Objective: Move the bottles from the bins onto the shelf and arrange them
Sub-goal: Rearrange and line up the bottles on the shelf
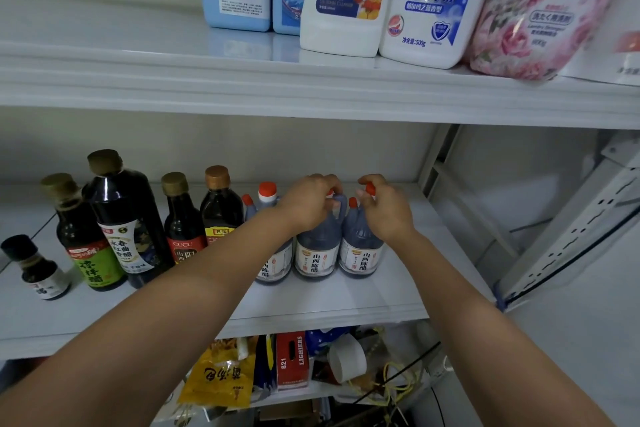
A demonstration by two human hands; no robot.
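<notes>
The two jugs you are handling stand upright on the middle shelf [346, 302], with their long axes vertical, caps up and white labels facing you. The middle jug [317, 250] and the right jug [362, 253] sit side by side, so close that you cannot tell whether they touch, at the right end of the row.

Your left hand [310, 203] sits on top of the middle jug. Its fingers [329, 184] are curled tightly over the neck and handle, so the cap is almost hidden. Your right hand [386, 210] is on the right jug, with its fingers [369, 181] bent and pinching round the red cap [370, 189].

A third jug [275, 263] of the same kind stands just left of the middle one, partly behind your left forearm. A fourth jug [267, 196] stands upright behind it.

Further left on the same shelf, five dark bottles [124, 218] of different heights stand upright in a loose line. On the upper shelf [138, 80], several large detergent bottles [429, 3] are packed together. The shelf below holds a red box [292, 360] and a yellow bag [221, 378] among other clutter.
</notes>
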